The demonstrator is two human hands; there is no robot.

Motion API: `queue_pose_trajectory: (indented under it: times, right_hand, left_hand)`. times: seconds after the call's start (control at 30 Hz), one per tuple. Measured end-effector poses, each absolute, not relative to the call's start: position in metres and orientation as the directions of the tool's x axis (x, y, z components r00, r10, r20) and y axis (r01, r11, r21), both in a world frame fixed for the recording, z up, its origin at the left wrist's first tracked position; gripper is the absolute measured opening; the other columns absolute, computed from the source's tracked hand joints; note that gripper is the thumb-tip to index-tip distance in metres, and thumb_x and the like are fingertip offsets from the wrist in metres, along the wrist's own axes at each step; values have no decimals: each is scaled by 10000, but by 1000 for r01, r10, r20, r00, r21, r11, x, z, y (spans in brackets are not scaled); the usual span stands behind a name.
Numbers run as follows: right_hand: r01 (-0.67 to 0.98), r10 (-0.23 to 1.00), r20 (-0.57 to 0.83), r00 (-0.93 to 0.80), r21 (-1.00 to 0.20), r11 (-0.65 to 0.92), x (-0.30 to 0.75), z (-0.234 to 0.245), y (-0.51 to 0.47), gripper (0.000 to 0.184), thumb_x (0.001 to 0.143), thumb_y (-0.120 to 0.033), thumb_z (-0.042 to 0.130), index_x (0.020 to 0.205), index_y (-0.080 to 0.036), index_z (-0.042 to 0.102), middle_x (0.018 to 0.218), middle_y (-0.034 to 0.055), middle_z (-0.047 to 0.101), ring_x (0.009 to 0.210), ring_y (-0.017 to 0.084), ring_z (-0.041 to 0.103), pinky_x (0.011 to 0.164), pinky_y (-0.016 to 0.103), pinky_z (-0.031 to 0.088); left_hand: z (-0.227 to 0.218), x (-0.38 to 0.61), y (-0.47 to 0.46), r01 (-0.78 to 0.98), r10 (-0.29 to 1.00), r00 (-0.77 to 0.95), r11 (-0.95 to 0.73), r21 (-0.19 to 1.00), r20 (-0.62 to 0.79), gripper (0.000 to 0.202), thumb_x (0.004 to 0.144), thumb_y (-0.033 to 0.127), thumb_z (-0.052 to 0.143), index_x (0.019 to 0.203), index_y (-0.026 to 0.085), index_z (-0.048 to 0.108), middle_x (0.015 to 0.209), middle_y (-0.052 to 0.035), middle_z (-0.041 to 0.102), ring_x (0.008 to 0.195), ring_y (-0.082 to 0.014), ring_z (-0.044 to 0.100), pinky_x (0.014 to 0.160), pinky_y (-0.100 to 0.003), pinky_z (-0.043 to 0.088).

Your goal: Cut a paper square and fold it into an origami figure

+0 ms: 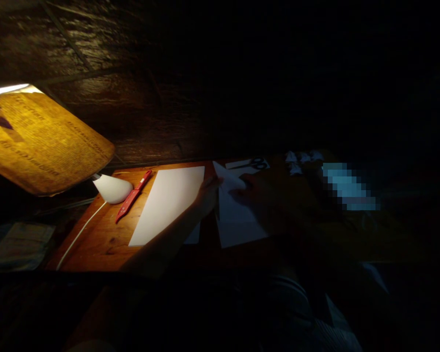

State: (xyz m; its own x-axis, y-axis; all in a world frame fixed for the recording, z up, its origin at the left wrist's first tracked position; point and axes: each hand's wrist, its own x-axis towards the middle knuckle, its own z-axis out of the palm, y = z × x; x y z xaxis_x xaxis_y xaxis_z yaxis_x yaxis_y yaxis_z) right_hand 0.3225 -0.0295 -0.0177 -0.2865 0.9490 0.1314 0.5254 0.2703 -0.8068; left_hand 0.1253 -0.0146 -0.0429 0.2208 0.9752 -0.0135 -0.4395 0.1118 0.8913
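A white sheet of paper (236,217) with its top corner folded over lies on the wooden table (102,239). My left hand (207,194) pinches the folded paper's upper left edge, fingers closed on it. My right hand (258,188) is in deep shadow and presses down on the fold from the right; its fingers look flat on the paper. A second, flat white sheet (168,205) lies just left of my left hand.
A red cutter knife (132,195) lies left of the flat sheet, beside a white lamp base (112,188) with its cord (78,234). The lit lampshade (36,142) hangs at left. Scissors (254,163) and small white folded pieces (300,159) sit at the table's far edge.
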Motion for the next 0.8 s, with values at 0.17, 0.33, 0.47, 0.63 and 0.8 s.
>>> queue_pose_trajectory:
  times: [0.17, 0.33, 0.47, 0.63, 0.8]
  right_hand:
    - [595, 974, 123, -192, -774, 215, 328, -15, -27, 319, 812, -467, 687, 873, -154, 682, 767, 42, 680, 616, 142, 528, 554, 255, 360]
    - [671, 973, 232, -9, -720, 178, 339, -12, -22, 374, 843, -537, 629, 862, -165, 669, 731, 34, 632, 624, 152, 512, 560, 276, 333]
    - [640, 962, 272, 24, -743, 195, 352, -9, -17, 408, 829, -567, 638, 914, -170, 682, 736, 29, 621, 628, 162, 513, 566, 284, 344]
    - [571, 964, 257, -63, -783, 246, 356, -9, -16, 428, 849, -543, 634, 1037, -166, 709, 822, 48, 673, 697, 187, 557, 621, 291, 399]
    - [616, 949, 227, -217, -723, 313, 354, -7, -22, 477, 864, -565, 634, 1112, -165, 710, 802, 43, 681, 662, 181, 542, 610, 286, 372]
  left_hand:
    - [-53, 122, -15, -98, 968, 235, -68, 993, 89, 280, 795, 401, 788, 865, 166, 652, 742, 5, 637, 666, -142, 595, 611, -257, 456]
    - [-44, 117, -27, 103, 835, 537, -212, 972, 125, 417, 783, 389, 797, 1124, 185, 670, 886, -47, 706, 814, -219, 662, 748, -335, 516]
    - [-36, 115, -32, 152, 776, 588, -384, 911, 229, 657, 527, 255, 956, 1134, 228, 706, 1099, -110, 725, 1142, -340, 643, 1011, -435, 479]
    - [-32, 115, -32, 167, 822, 528, -345, 924, 211, 561, 470, 108, 940, 983, 212, 738, 1122, -117, 706, 1216, -364, 595, 1085, -425, 418]
    - [-31, 110, -28, -127, 827, 548, -69, 989, 128, 364, 623, 229, 894, 947, 202, 729, 963, -88, 724, 1048, -315, 658, 906, -401, 513]
